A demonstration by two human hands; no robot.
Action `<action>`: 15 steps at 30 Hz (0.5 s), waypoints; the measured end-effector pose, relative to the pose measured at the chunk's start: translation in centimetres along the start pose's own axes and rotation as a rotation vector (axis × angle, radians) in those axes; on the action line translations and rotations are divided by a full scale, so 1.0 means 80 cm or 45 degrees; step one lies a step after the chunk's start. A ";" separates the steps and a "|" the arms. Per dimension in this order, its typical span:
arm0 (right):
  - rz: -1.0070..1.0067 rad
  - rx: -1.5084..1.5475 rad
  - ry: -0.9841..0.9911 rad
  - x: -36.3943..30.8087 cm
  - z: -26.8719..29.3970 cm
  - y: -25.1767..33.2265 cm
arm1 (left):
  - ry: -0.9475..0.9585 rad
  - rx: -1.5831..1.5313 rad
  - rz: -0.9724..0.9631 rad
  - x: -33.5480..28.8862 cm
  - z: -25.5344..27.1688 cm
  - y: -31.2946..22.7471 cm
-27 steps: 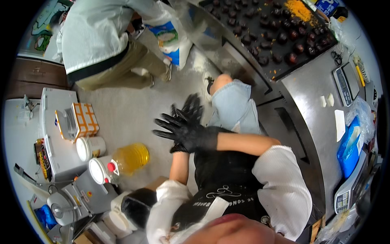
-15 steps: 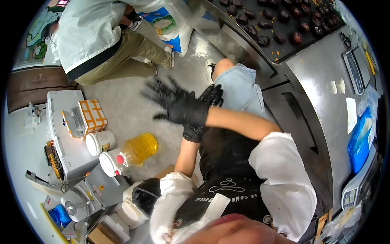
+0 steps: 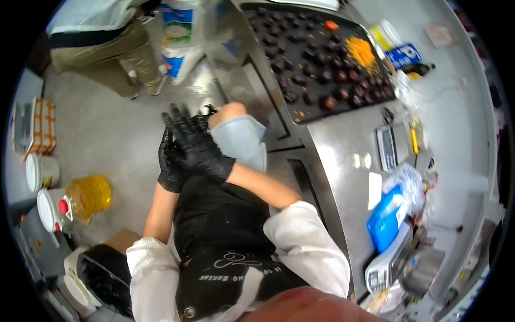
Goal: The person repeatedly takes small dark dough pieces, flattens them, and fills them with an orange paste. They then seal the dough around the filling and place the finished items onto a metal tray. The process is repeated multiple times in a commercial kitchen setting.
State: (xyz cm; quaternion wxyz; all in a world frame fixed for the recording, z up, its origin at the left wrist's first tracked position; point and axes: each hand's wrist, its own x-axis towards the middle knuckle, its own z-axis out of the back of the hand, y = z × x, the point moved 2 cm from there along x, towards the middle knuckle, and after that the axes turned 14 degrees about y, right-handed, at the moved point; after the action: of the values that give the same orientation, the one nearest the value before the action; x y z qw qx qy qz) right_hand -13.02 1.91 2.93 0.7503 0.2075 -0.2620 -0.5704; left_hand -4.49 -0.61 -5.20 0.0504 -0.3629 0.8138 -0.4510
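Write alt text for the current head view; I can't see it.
A black-gloved right hand lies over the left hand, also gloved, in front of a black apron, with nothing visibly held. At right, a metal counter bears a dark tray of dark roundish pieces and an orange heap; at left are a jug of yellow liquid and another person.

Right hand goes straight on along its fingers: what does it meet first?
Looks like the co-worker's trouser leg, past a stretch of floor ahead of the right hand. Height and depth are unclear from this view.
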 end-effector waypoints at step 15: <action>0.052 0.068 -0.163 0.049 0.029 0.051 | 0.215 -0.889 -0.317 0.023 -0.071 -0.069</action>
State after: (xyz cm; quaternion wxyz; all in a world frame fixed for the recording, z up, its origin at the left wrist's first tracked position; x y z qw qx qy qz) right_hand -10.61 -0.82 7.87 0.7376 0.1851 -0.3286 -0.5600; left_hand -5.15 0.35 2.82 -0.1988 -0.4158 0.8695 -0.1775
